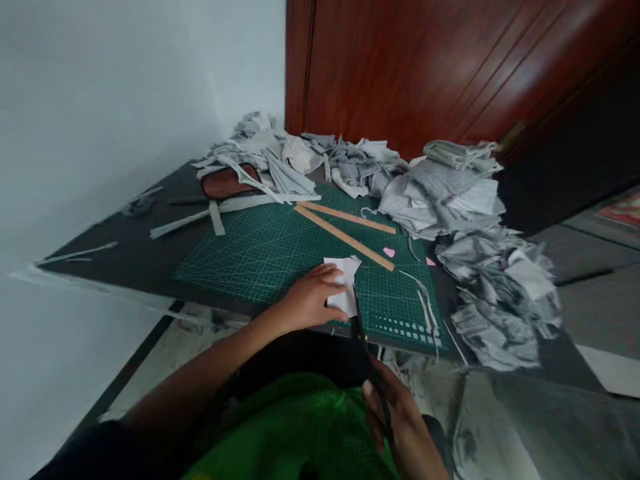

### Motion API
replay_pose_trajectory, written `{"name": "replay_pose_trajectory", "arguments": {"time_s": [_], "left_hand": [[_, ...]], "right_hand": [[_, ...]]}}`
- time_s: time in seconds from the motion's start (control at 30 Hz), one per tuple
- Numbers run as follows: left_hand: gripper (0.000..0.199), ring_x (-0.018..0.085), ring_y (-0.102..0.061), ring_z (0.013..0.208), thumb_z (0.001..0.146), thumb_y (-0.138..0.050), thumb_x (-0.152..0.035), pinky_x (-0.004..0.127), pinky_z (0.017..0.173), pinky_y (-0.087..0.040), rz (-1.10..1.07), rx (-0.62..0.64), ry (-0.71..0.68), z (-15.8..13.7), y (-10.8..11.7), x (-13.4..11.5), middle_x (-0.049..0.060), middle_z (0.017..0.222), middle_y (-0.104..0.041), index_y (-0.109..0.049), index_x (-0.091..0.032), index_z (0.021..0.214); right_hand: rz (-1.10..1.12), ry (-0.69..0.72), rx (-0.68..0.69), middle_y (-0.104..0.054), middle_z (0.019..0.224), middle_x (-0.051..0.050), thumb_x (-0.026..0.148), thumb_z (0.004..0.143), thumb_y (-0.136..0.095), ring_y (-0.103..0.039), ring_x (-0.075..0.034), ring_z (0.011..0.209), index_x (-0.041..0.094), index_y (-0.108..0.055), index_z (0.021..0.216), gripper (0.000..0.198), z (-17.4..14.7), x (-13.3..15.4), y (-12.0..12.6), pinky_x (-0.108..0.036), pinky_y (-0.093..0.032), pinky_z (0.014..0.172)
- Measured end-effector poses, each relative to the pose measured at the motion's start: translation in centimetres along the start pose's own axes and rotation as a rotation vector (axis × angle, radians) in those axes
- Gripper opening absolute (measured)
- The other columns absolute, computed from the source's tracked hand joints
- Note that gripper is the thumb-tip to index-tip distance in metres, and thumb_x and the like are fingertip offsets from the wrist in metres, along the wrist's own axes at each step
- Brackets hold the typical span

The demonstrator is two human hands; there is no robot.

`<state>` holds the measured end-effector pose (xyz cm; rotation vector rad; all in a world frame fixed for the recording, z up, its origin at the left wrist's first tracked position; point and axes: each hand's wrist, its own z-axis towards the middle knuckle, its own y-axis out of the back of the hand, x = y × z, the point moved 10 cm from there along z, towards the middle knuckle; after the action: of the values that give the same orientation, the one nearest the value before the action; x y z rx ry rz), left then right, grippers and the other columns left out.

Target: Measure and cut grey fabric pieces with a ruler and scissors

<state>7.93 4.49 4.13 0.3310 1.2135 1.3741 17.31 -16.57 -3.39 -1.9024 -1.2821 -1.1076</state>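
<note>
A small white piece (341,288), cloth or paper, lies over the front edge of the green cutting mat (240,260). My left hand (316,293) holds it from the left, with the fingertips and thumb on its top face. In my right hand (400,413), low by the table's front edge, is a pair of dark scissors (361,337). The blades point away from me and meet the right edge of the white piece, where a small flap sticks out at the top corner. How far the blades are apart is hard to see.
Two tan strips (345,237) form a V on the mat. Pink scraps (389,252) and thin white strips (425,310) lie at right. Heaps of grey-white cloth (440,197) line the back and right. A brown piece with dark edging (230,181) sits back left.
</note>
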Motion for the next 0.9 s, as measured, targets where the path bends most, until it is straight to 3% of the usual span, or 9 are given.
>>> {"name": "replay_pose_trajectory", "arguments": {"time_s": [0.2,0.43,0.67,0.9], "left_hand": [[0.053,0.035,-0.054,0.139,0.074,-0.091,-0.048,0.053,0.12,-0.042,0.033,0.014,0.031,-0.04,-0.06,0.14,0.013,0.138,-0.065,-0.077,-0.02,0.117],[0.056,0.036,-0.055,0.138,0.073,-0.091,-0.049,0.053,0.12,-0.043,0.049,0.019,0.027,0.06,0.01,0.0,0.014,0.137,-0.066,-0.077,-0.018,0.117],[0.056,0.035,-0.055,0.138,0.072,-0.092,-0.05,0.053,0.119,-0.044,0.045,0.013,0.032,0.05,-0.11,0.19,0.013,0.137,-0.066,-0.077,-0.02,0.117],[0.058,0.036,-0.054,0.139,0.072,-0.092,-0.049,0.054,0.121,-0.041,0.033,0.026,0.05,0.01,-0.21,0.33,0.015,0.139,-0.065,-0.077,-0.018,0.119]], "right_hand": [[-0.019,0.011,0.0,-0.06,0.067,0.003,0.069,0.086,-0.072,-0.036,-0.01,0.045,0.019,-0.048,0.154,0.088,0.05,0.03,-0.09,-0.023,-0.031,0.041],[-0.073,0.029,0.104,-0.05,0.055,0.007,0.07,0.089,-0.067,-0.035,-0.01,0.042,0.017,-0.05,0.154,0.085,0.5,0.18,-0.53,-0.022,-0.029,0.039],[-0.064,0.051,0.063,-0.056,0.054,0.004,0.069,0.088,-0.069,-0.035,-0.009,0.04,0.019,-0.056,0.15,0.081,0.31,0.72,-0.53,-0.022,-0.031,0.038],[-0.061,0.039,0.109,-0.048,0.049,0.008,0.069,0.089,-0.069,-0.035,-0.009,0.039,0.014,-0.048,0.155,0.088,0.43,0.48,-0.77,-0.021,-0.032,0.038]]}}
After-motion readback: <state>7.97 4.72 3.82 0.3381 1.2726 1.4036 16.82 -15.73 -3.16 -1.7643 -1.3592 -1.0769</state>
